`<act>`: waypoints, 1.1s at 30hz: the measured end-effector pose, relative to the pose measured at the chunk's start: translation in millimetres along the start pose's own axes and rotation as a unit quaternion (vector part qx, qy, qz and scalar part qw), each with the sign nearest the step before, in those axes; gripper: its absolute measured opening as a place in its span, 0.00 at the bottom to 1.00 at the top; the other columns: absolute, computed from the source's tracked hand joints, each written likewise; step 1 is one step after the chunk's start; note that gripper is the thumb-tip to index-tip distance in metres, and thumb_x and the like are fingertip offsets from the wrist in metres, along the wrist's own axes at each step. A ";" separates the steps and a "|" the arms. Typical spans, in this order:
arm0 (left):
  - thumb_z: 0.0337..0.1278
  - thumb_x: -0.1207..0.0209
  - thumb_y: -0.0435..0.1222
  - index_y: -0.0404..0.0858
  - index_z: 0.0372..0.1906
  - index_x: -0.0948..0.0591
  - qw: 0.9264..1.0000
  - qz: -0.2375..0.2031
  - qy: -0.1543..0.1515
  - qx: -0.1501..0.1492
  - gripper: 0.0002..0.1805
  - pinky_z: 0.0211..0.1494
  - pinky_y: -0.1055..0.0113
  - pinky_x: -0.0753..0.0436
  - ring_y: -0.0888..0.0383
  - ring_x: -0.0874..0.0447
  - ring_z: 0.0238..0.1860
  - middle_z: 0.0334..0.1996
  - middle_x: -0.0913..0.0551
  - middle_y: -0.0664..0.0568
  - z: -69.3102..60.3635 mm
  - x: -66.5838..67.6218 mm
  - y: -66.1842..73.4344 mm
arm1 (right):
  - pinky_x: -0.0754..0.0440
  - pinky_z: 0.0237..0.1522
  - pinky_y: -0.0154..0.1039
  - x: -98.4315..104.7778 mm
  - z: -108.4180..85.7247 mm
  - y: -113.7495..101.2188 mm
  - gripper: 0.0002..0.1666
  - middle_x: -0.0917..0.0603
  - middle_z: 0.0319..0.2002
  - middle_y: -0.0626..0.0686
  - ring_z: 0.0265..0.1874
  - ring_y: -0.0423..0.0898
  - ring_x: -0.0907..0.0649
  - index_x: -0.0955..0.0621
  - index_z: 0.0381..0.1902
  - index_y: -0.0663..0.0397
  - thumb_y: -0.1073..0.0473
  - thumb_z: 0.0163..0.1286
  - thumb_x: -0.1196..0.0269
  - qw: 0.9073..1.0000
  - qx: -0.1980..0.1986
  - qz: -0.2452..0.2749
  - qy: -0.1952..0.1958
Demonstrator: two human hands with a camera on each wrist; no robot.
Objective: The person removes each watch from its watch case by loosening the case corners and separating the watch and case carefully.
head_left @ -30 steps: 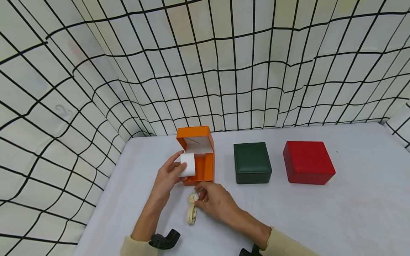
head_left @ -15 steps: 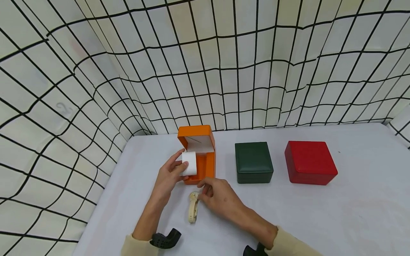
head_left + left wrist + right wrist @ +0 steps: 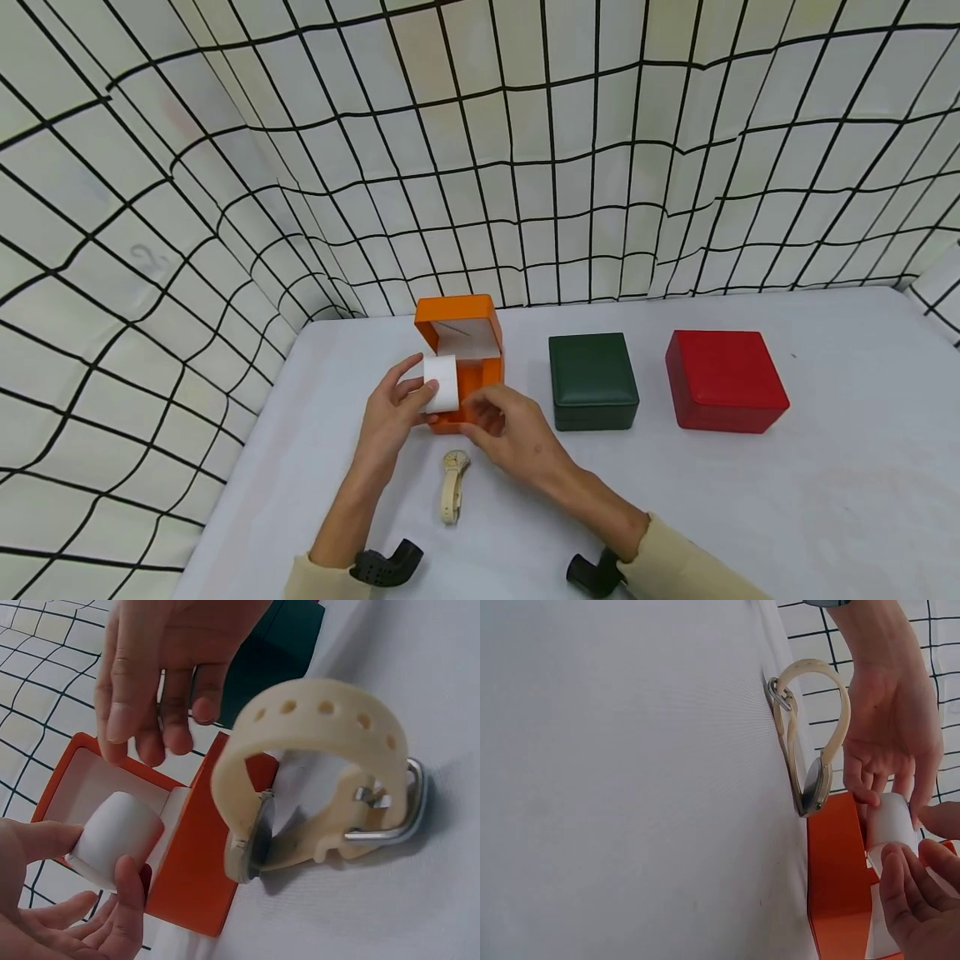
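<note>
My left hand (image 3: 390,417) holds a white watch cushion (image 3: 441,384) between thumb and fingers, over the opened orange box (image 3: 459,307). In the left wrist view the cushion (image 3: 120,834) tilts in front of the box's pale lining. My right hand (image 3: 520,439) hovers at the box's front right side, fingers loosely bent and holding nothing; the left wrist view has it apart from the cushion. A cream wristwatch (image 3: 452,490) with its strap buckled in a loop lies on the table before the box, touched by neither hand. Its buckle and strap holes (image 3: 325,707) show large in the left wrist view.
To the right of the orange box stand a closed green box (image 3: 593,379) and a closed red box (image 3: 724,381). The white tablecloth (image 3: 840,483) runs up to a white wall with a black grid (image 3: 555,158) at the back and left.
My right hand has let go of the wristwatch, left it on the table and moved up beside the white cushion. The left hand keeps its hold on the cushion.
</note>
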State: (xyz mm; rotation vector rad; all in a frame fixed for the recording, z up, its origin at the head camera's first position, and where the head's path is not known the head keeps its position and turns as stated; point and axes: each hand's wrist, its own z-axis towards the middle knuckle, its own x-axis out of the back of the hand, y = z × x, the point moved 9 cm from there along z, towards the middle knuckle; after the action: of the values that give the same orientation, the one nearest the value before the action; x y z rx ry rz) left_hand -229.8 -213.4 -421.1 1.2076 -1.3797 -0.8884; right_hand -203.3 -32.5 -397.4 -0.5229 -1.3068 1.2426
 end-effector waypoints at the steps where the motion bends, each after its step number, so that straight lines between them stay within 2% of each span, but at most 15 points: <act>1: 0.74 0.39 0.40 0.49 0.77 0.32 1.000 -0.007 0.004 0.000 0.30 0.45 0.69 0.11 0.56 0.15 0.48 0.65 0.19 0.38 -0.2 1.1 -0.3 | 0.15 0.41 0.32 0.0 0.8 -0.4 0.17 0.14 0.42 0.55 0.37 0.43 0.18 0.16 0.51 0.60 0.64 0.66 0.27 1.000 0.003 0.000 0.002; 5: 0.74 0.38 0.40 0.47 0.73 0.29 1.000 -0.018 0.018 -0.005 0.27 0.45 0.70 0.11 0.58 0.15 0.49 0.65 0.18 0.39 -2.4 4.2 0.3 | 0.14 0.42 0.33 0.7 4.0 -2.3 0.20 0.15 0.44 0.55 0.39 0.45 0.17 0.17 0.53 0.60 0.65 0.65 0.26 1.000 0.009 -0.003 0.013; 9: 0.72 0.36 0.42 0.47 0.70 0.26 1.000 0.002 0.025 -0.016 0.26 0.47 0.73 0.13 0.56 0.14 0.52 0.64 0.17 0.41 -7.8 4.2 4.7 | 0.11 0.46 0.37 0.7 7.3 -4.3 0.23 0.16 0.49 0.55 0.42 0.48 0.15 0.18 0.56 0.60 0.64 0.64 0.25 1.000 0.009 -0.003 0.016; 16: 0.72 0.36 0.43 0.46 0.69 0.25 0.999 0.008 0.017 -0.036 0.25 0.52 0.77 0.16 0.54 0.13 0.56 0.63 0.16 0.41 -13.7 -2.0 11.3 | 0.10 0.50 0.41 0.4 12.0 -4.1 0.31 0.19 0.56 0.58 0.47 0.50 0.14 0.24 0.62 0.61 0.66 0.64 0.26 1.000 -0.007 0.024 0.018; 26: 0.72 0.37 0.42 0.43 0.69 0.24 0.999 0.006 0.006 -0.038 0.24 0.52 0.79 0.17 0.53 0.14 0.58 0.64 0.16 0.40 -11.7 -9.9 9.1 | 0.10 0.49 0.39 3.3 15.7 -1.1 0.32 0.20 0.55 0.60 0.47 0.50 0.14 0.24 0.63 0.65 0.69 0.62 0.25 0.999 -0.016 0.038 0.035; 33: 0.73 0.38 0.38 0.40 0.70 0.24 0.999 0.001 -0.005 -0.041 0.25 0.53 0.79 0.17 0.51 0.15 0.61 0.68 0.20 0.42 -14.5 -14.2 6.7 | 0.11 0.45 0.33 5.1 17.0 3.7 0.30 0.19 0.54 0.58 0.43 0.48 0.14 0.23 0.61 0.62 0.69 0.63 0.26 0.998 -0.029 0.031 0.045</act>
State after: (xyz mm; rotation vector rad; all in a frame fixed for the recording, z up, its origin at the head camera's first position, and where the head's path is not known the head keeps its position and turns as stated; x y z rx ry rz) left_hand -217.8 -196.7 -415.5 1.1410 -1.3386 -0.9422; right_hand -221.1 -32.5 -393.9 -0.6584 -1.2626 1.2214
